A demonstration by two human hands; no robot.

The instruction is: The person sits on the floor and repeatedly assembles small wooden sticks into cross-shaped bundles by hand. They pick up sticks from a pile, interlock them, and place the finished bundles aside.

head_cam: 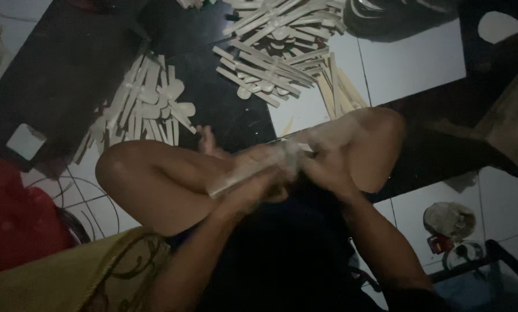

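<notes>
- Your left hand [253, 188] is wrapped around the lower end of a pale wooden strip [241, 173]; the fingers look curled shut on it, though motion blur smears their outline.
- Your right hand [317, 164] sits at the strip's upper end, fingers bent over it. It seems to grip or press there, but the blur keeps you from telling how tightly.
- The strip's long axis is the relation that matters: it runs from about 8 o'clock at your left hand up toward 2 o'clock at your right hand, lying across your lap between your two raised knees.
- Both hands touch the strip, so neither is really nearer. The left covers the low end and the right the high end, with the strip's bare middle showing between them.
- From your hands, the nearer pile of wooden spoon blanks [149, 107] lies at about 10 o'clock on a dark mat [57, 75], well apart from you.
- The larger heap of sticks [282, 46] lies at about 12 o'clock, further off, spilling from the mat onto the white floor tiles [409, 58].
- A red cloth [10, 214] is at 9 o'clock by your left knee, and a small roll of tape [449, 219] rests on the floor at about 4 o'clock.
</notes>
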